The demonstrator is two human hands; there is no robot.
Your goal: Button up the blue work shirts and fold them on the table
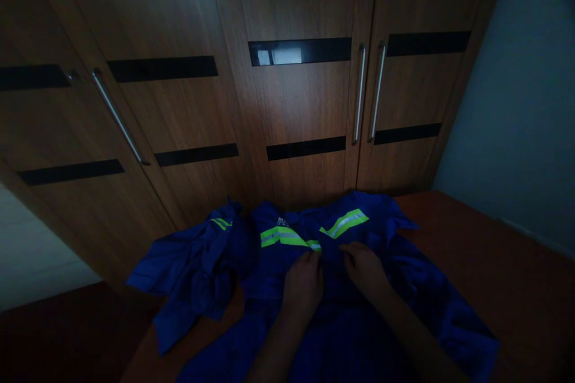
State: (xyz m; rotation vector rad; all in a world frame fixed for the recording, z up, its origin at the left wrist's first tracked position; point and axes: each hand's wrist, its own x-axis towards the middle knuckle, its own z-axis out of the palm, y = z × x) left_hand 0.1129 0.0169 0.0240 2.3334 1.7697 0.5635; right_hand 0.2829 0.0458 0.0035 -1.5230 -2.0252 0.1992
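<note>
A dark blue work jacket [268, 269] with yellow-green and silver reflective strips lies spread out, its collar end toward the wardrobe. White lettering, too small to read, sits above one chest strip. My left hand [303, 284] is closed on the jacket's front, just below the left-hand strip. To its right, my right hand [365, 268] has its fingers curled and pinched at the opposite front panel, below the other strip. Dim light hides the exact fold between the fingertips. A bunched blue piece of clothing [197, 263] with a small reflective strip lies left of the jacket; whether they are joined is unclear.
Behind the clothing rises a wooden wardrobe [296, 102] with black inlays and long metal handles [359, 96]. The clothing rests on a reddish-brown surface [476, 263], whose left edge drops to a dark floor [67, 335]. A pale wall [516, 131] stands at the right.
</note>
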